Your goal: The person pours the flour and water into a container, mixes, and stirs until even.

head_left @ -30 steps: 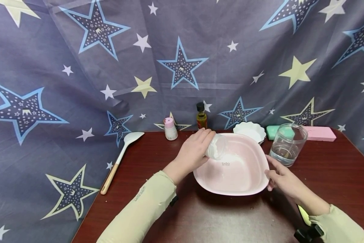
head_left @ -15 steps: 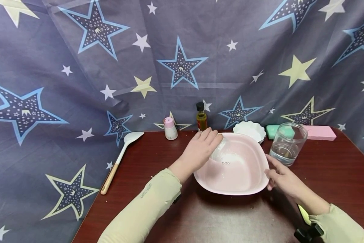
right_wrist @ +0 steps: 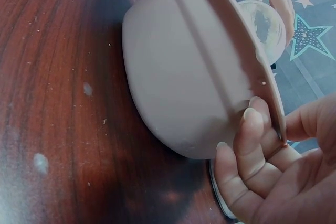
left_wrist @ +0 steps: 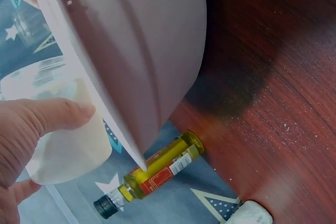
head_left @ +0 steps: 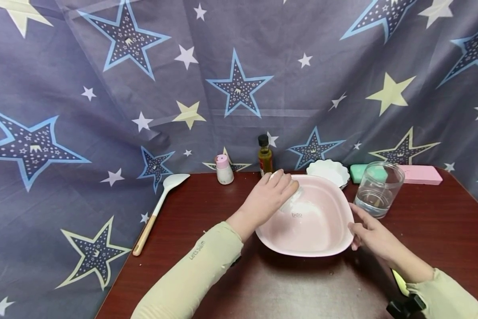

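Your left hand [head_left: 268,199] grips a small clear cup [left_wrist: 65,145], tipped mouth-down over the pink basin's [head_left: 323,241] rim at ten o'clock. Your right hand [head_left: 372,237] pinches the basin's edge at four o'clock. White powder already lies inside; the cup looks nearly emptied. The water glass [head_left: 378,189] stands unpoured at two o'clock.

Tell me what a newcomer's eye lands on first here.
The big pink bowl at the middle of the dark wooden table stands out first. The left hand holds a small clear cup tipped over its far rim, and the right hand grips the near right edge. A star-patterned curtain fills the background.
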The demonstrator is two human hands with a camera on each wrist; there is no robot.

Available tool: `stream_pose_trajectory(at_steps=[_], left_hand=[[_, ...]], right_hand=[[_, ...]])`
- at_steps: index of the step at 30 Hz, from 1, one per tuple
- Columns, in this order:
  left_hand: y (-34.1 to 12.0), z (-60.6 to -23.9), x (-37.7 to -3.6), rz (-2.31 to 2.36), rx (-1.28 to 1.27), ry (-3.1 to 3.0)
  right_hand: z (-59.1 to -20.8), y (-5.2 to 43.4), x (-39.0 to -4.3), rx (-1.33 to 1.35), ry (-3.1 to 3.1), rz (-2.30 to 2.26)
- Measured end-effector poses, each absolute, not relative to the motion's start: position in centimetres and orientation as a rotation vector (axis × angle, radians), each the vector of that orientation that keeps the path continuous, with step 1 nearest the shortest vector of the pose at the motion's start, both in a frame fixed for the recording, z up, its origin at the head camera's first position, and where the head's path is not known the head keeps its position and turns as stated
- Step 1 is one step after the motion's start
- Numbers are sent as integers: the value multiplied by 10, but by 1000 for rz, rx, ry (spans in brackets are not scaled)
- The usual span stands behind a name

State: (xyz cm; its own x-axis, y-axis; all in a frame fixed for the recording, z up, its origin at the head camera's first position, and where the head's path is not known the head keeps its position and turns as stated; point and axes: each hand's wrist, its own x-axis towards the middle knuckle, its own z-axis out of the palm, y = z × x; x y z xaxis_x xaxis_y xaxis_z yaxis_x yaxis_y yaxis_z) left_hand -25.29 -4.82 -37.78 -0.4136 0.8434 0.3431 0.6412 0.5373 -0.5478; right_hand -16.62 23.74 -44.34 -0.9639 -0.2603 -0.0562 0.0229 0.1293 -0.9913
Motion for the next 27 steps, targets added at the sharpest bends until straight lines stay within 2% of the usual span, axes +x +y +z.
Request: stream_pose_trajectory(at_steps=[27], left_hand=[[-42, -387, -250, 658, -1237, -2162]], right_hand=[[-443, 237, -167, -238, 2231, -1878]])
